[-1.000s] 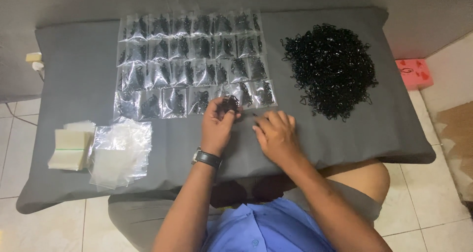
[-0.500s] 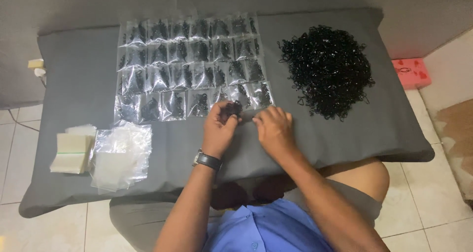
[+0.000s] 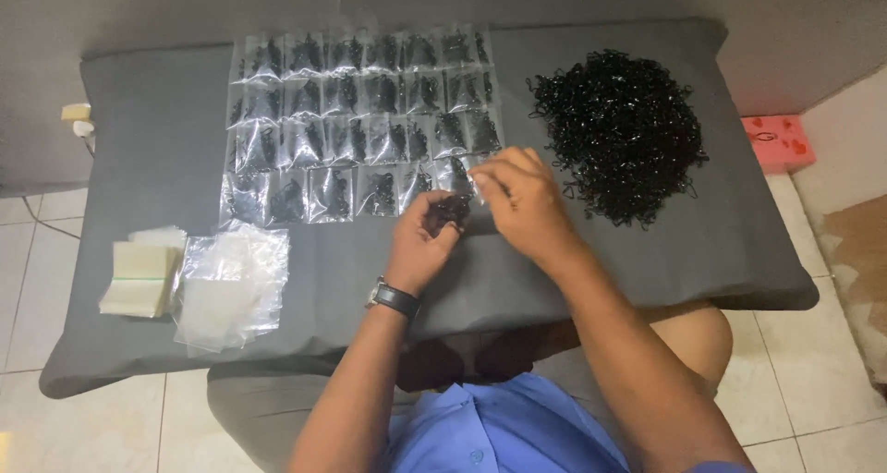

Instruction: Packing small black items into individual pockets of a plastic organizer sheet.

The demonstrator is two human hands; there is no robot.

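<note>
Left hand (image 3: 422, 244) fingers curl around a small black clump (image 3: 452, 210) — right hand (image 3: 520, 200), at three o'clock, fingers pinched just beside it, contents unclear.

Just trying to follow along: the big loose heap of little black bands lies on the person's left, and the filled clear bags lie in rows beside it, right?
Not quite. The head view shows the heap of black bands on the person's right, not left. The filled clear bags do lie in rows beside it on the grey cushion.
</note>
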